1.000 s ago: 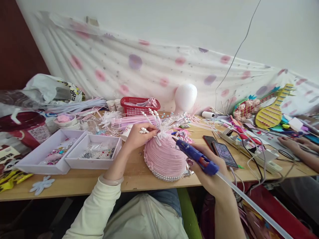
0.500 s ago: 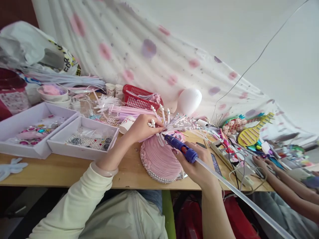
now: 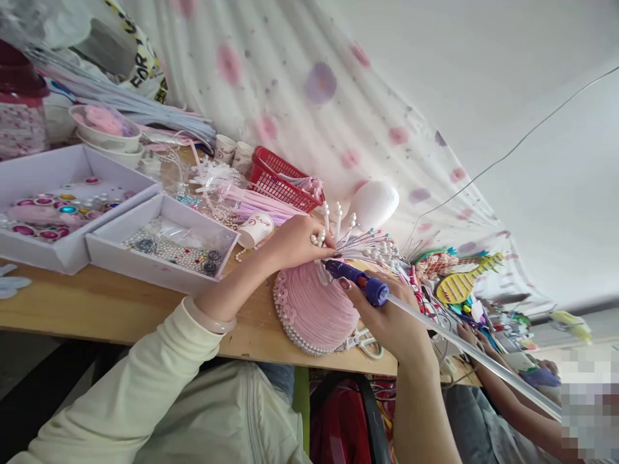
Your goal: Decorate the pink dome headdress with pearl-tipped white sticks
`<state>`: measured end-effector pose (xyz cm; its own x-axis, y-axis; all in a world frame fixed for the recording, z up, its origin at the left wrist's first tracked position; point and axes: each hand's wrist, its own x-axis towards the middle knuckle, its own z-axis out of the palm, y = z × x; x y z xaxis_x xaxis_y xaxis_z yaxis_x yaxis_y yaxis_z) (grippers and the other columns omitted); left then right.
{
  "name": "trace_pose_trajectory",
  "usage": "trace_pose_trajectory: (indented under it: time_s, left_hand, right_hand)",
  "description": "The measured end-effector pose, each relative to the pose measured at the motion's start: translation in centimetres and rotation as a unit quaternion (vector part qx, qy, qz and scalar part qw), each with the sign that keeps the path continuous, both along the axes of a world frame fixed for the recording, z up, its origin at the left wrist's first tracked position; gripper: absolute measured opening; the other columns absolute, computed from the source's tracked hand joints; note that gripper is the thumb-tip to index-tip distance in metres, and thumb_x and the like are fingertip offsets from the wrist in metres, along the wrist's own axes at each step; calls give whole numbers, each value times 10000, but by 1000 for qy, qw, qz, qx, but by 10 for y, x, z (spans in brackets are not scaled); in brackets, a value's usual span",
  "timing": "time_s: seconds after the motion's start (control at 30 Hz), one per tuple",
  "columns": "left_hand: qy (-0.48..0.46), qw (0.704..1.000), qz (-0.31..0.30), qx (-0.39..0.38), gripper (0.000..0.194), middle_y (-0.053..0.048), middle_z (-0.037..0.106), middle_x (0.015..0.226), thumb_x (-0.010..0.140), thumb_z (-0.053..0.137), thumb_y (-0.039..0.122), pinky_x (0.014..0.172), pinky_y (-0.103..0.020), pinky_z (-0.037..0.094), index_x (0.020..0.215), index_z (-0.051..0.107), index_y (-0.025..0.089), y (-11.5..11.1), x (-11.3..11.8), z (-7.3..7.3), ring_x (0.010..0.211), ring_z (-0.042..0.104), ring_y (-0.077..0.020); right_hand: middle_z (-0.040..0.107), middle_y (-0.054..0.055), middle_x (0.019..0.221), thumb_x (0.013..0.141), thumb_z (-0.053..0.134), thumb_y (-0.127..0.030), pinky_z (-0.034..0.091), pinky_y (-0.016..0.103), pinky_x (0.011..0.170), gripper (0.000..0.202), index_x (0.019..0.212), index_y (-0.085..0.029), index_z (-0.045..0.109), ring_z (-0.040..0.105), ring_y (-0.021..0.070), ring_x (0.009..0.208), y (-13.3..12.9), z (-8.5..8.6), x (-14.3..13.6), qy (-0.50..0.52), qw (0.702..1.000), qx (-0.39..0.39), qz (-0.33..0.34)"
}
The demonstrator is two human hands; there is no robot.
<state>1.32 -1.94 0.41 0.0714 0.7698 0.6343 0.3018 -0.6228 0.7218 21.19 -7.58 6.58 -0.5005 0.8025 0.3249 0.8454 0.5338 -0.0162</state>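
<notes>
My left hand (image 3: 302,241) is closed in a pinch at the base of a fan of white pearl-tipped stems (image 3: 377,245). A cluster of pearls (image 3: 318,238) shows at its fingers. In my right hand (image 3: 396,316) is a blue hot glue gun (image 3: 360,281), and a long clear glue stick (image 3: 469,341) runs out of its back. Its nozzle is close to the left fingertips, at the top of a round pink ribbed piece (image 3: 322,312) edged with pearls. Whether nozzle and stems touch is hidden by the fingers.
Two white boxes (image 3: 162,274) of gems and beads stand left, near a tipped paper cup (image 3: 255,230). Behind are a red basket (image 3: 285,180) and a white balloon (image 3: 374,205). Scissors (image 3: 370,343) lie right of the pink piece. Another person's hands (image 3: 474,338) are at right.
The view has tilted and shifted, and the scissors show more fully. Both hands keep their grip beside the pink piece, with the glue gun's nozzle still close to the left fingertips.
</notes>
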Motion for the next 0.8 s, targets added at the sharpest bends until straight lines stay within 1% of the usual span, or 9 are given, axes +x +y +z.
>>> trace_pose_trajectory:
  time_s: [0.07, 0.3, 0.47, 0.6, 0.8]
  left_hand:
    - [-10, 1000, -6, 3, 45, -30, 763, 778, 729, 764, 213, 707, -296, 488, 765, 782, 194, 0, 0, 0, 767, 690, -194]
    - [-8, 1000, -17, 12, 55, -27, 761, 782, 729, 771, 229, 701, -291, 490, 769, 779, 192, 2, 0, -1, 754, 687, -185]
    - [-8, 1000, -15, 2, 57, -26, 763, 781, 726, 770, 223, 704, -291, 493, 770, 780, 189, 0, -1, -1, 763, 693, -188]
    - [-8, 1000, -16, -2, 47, -26, 766, 793, 729, 761, 208, 712, -292, 501, 768, 779, 188, -2, -1, 1, 778, 698, -192]
    - [-9, 1000, -15, -8, 49, -28, 766, 783, 722, 765, 195, 713, -292, 505, 767, 781, 184, -2, -1, 2, 764, 697, -192]
  right_hand:
    - [559, 10, 598, 897, 497, -534, 322, 266, 544, 403, 659, -210, 525, 490, 159, 565, 0, 1, 0, -5, 1000, -2, -2]
    - [564, 5, 564, 883, 508, -526, 296, 253, 507, 402, 642, -206, 541, 456, 141, 519, 0, 4, -3, -10, 1000, 1, -9]
    - [568, 0, 563, 888, 521, -493, 318, 248, 511, 377, 649, -202, 541, 475, 138, 525, -1, 5, -2, -3, 1000, -3, 4]
    - [564, -2, 549, 887, 530, -504, 329, 248, 507, 389, 646, -199, 541, 485, 138, 518, -2, 5, -2, 11, 1000, 6, 8]
    - [612, 14, 594, 890, 528, -493, 347, 259, 520, 362, 700, -192, 600, 520, 150, 539, -2, 5, -1, 10, 1000, 4, 12]
